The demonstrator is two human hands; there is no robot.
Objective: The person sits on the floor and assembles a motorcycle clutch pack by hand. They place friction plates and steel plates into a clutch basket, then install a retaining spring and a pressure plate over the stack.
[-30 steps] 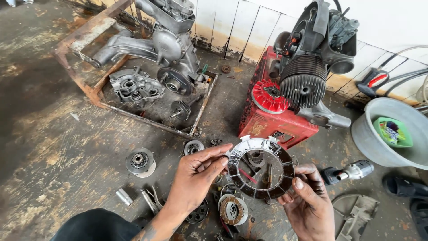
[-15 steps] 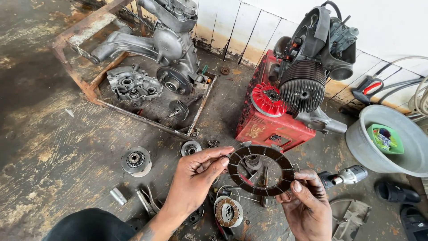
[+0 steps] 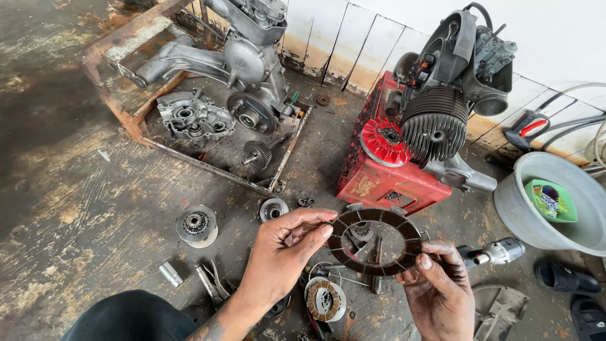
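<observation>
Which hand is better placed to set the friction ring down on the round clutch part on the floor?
Probably the left hand: its fingertips pinch the ring and it hovers nearest the round clutch part. The right hand grips the ring's far edge, farther away.

Right hand cut off at the wrist by the bottom edge; basin and sandal clipped at right — small parts under the ring partly hidden.
</observation>
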